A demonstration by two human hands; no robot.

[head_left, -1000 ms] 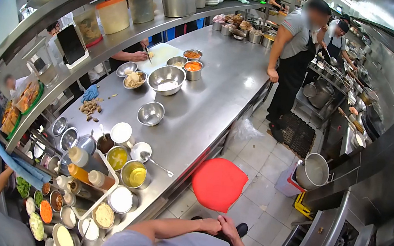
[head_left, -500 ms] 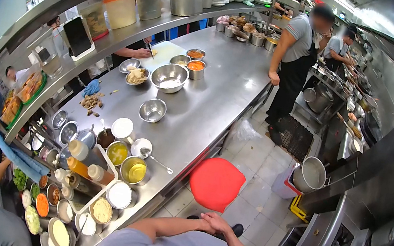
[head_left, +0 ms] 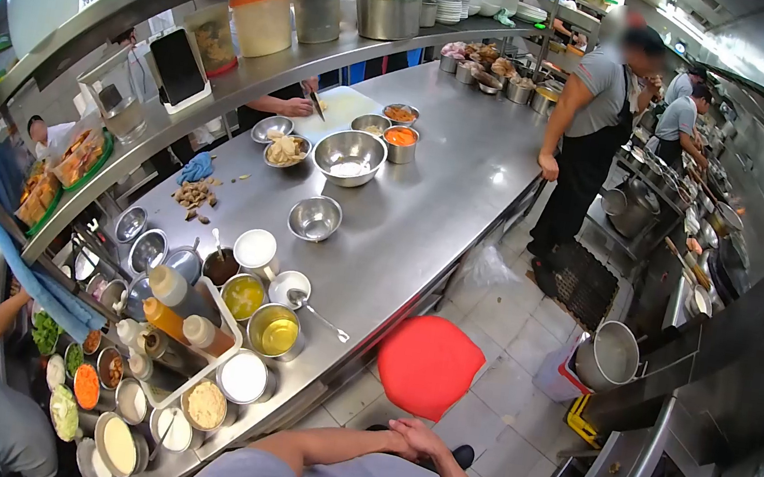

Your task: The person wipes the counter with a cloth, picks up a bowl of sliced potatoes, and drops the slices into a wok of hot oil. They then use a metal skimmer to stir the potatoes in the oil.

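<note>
below the red stool [head_left: 428, 366], both hands stay clasped.

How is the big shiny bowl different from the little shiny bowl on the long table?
The big round steel bowl has something white inside; the small round steel bowl looks empty. The big one sits among other dishes, farther from the camera; the small one stands alone, nearer. Both are shiny metal, upright on the steel counter.

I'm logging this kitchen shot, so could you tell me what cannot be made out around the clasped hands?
- Left hand and right hand: clasped, so palms and anything between them are hidden, head view.
- Shoe: mostly covered by the hands.
- Red stool: legs hidden under its seat.
- Tubs: contents too small to identify.
</note>
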